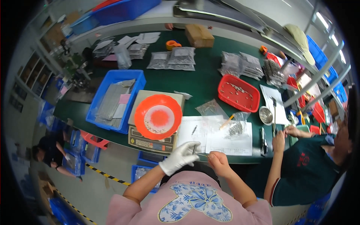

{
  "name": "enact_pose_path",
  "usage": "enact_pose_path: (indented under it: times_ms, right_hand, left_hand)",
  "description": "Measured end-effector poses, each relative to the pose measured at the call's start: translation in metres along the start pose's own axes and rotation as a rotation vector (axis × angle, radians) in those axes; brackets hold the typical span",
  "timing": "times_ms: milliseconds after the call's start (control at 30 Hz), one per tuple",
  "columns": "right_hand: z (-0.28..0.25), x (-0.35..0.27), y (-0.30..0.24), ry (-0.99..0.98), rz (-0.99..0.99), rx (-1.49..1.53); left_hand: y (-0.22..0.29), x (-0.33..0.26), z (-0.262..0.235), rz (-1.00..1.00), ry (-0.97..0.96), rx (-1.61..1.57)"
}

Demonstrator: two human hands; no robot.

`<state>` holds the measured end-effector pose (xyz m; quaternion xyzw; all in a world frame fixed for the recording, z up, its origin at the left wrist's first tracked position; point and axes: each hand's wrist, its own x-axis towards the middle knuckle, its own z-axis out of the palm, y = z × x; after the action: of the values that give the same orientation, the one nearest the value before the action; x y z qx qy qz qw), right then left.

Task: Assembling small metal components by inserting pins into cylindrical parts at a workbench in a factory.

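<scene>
My left hand [181,159], in a white glove, is closed at the table's front edge, with a small dark slim piece [194,149] at its fingertips. Just to its right, my bare right hand [219,163] pinches one end of a thin rod-like piece [203,155] that reaches toward the glove. Both pieces are too small to name. Beyond the glove stands a weighing scale [149,144] carrying an orange-red bowl [140,119] with small bits inside. Printed sheets [243,147] lie ahead of my hands, under a clear plastic bag of small metal parts [236,129].
A blue bin [139,80] of flat packs stands left of the scale. A red basket [252,105] with small parts sits farther right, near a metal bowl [266,115]. Bagged parts [182,56] and a cardboard box [199,36] lie beyond. A co-worker [303,168] works close on my right.
</scene>
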<state>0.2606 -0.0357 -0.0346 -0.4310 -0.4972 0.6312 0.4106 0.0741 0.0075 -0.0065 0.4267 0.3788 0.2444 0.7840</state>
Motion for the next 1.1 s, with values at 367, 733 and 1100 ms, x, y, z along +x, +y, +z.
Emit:
enact_pose_path:
  times_ms: [367, 733, 1100]
  right_hand:
    - [-0.003, 0.004, -0.001, 0.032, 0.054, 0.191]
    - [-0.004, -0.001, 0.004, 0.094, -0.157, -0.223]
    - [-0.005, -0.001, -0.005, 0.019, 0.094, 0.212]
  left_hand:
    - [0.001, -0.002, 0.008, -0.006, 0.118, 0.039]
    - [-0.017, 0.01, -0.004, 0.417, 0.056, 0.481]
    - [-0.011, 0.0, 0.006, 0.314, 0.031, 0.431]
